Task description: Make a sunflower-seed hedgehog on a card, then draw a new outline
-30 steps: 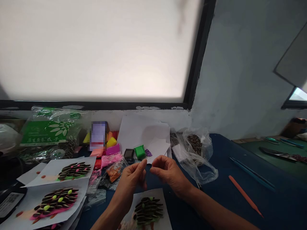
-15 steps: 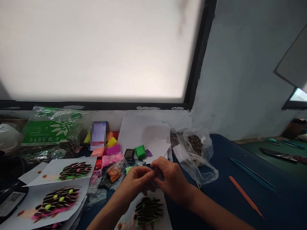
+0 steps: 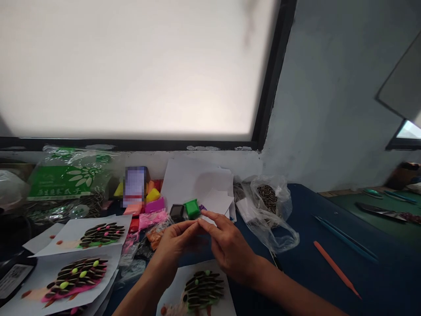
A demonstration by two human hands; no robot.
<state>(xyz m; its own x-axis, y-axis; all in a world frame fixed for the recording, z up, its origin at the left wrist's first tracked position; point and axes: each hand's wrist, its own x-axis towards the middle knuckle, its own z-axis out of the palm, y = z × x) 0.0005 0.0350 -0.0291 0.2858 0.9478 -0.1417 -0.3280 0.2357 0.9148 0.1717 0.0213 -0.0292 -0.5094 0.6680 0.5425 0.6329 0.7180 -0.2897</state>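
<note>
Across the blue counter (image 3: 378,289) we go, a white sheet (image 3: 176,285) lying at the near side! Left hand (image 3: 171,248) and right hand (image 3: 230,245) meet at the fingertips, both half-curled; any hold, I can't tell. Seed-covered figure (image 3: 204,289) on the sheet, green dots (image 3: 207,272) atop!

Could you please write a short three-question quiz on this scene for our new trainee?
1. Multiple choice: seen from the camera, what colour is the block immediately left of the green block? A) red B) black C) white
2. True or false: both hands lie flat on the table.
3. Count: how many yellow-green dots sit on the pink-based seed figure?

Key:
1. B.
2. False; the left hand and right hand meet at the fingertips.
3. Four.
</note>
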